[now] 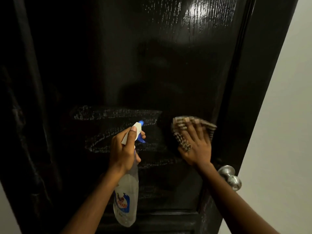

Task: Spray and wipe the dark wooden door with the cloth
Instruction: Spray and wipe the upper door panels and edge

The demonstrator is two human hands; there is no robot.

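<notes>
Clear spray bottle; door glossy, wet-streaked.

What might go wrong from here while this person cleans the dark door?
First, wet streaks lie left of the cloth; if missed, they may dry as marks on the door.
Second, the right hand presses the cloth flat just above the knob, so a downward stroke could knock against it.
Third, the left hand grips the spray bottle with its nozzle close to the door; a stray squeeze might add more wet patches.
</notes>
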